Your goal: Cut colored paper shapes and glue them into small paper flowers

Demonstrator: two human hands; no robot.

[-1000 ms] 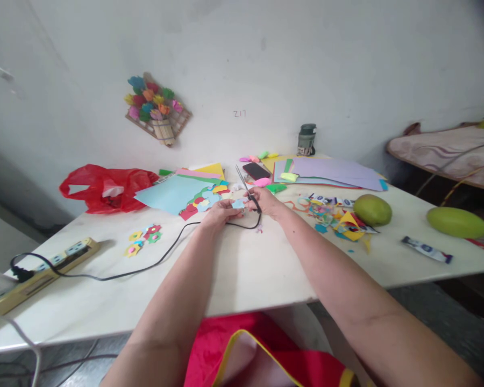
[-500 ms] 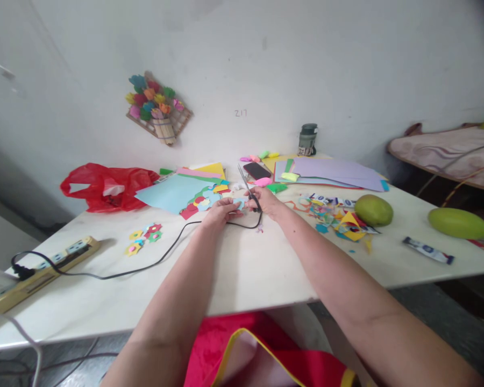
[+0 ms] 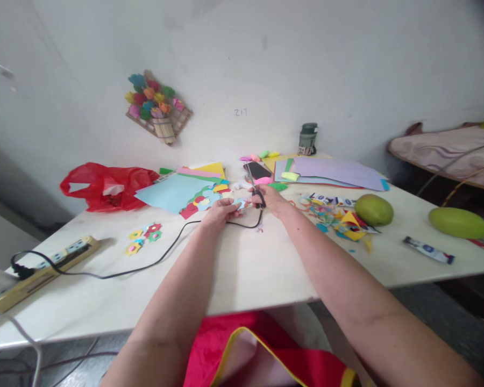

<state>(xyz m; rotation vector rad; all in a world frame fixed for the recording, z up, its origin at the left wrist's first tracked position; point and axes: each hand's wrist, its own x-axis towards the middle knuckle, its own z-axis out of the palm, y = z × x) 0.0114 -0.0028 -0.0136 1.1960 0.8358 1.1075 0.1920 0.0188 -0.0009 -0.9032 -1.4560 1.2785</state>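
My left hand (image 3: 221,211) pinches a small light-blue paper piece (image 3: 241,203) above the middle of the table. Close by on the right, my right hand (image 3: 269,199) is closed around the dark handles of a pair of scissors (image 3: 251,178), whose blades point up and away from me. Whether the right fingers also touch the paper I cannot make out. A black cable (image 3: 161,262) runs below both hands. Left of them lie cut paper shapes (image 3: 199,203), and nearer me several small paper flowers (image 3: 153,232).
A power strip (image 3: 44,274) and a red plastic bag (image 3: 105,188) are at the left. Behind the hands are a phone (image 3: 258,171) and coloured sheets (image 3: 339,171). To the right lie paper scraps (image 3: 326,215), a green fruit (image 3: 373,209), another fruit (image 3: 460,223) and a tube (image 3: 428,250).
My right hand and the scissors have shifted slightly to the right, with the blades now in front of the phone. The left hand has stayed nearly in place with the light-blue paper.
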